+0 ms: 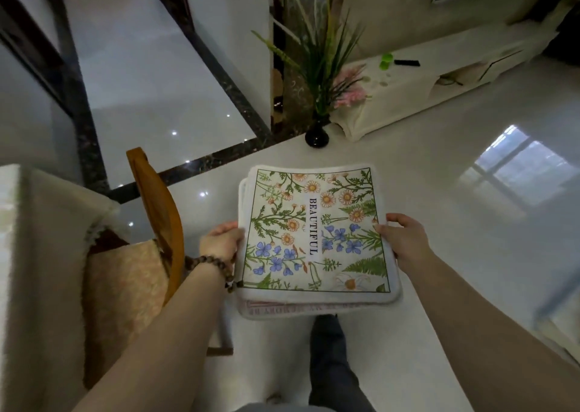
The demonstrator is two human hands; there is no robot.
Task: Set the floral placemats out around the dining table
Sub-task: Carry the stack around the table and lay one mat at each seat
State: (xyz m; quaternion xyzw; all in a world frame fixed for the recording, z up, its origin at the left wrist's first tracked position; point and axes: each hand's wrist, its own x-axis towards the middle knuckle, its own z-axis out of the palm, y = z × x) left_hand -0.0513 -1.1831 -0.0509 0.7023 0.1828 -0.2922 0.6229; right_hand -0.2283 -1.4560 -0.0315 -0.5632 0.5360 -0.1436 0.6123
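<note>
both hands carry a stack of floral placemats (317,236) in mid-air above the pale glossy floor (439,176). the left hand (222,239) clasps the stack's left edge, the right hand (405,239) grips its right edge, thumb on top. the top mat reads "beautiful". the dining table (37,255), under a cream cloth, stands at the left with a wooden chair (157,217) beside it. a dark vase (317,135) sits farther off.

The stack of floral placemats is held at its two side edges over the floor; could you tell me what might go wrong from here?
1. The stack of placemats is held only by the left hand and right hand at its sides; the lower mats already sit offset and could slide out.
2. The wooden chair stands close on the left and might snag an elbow.
</note>
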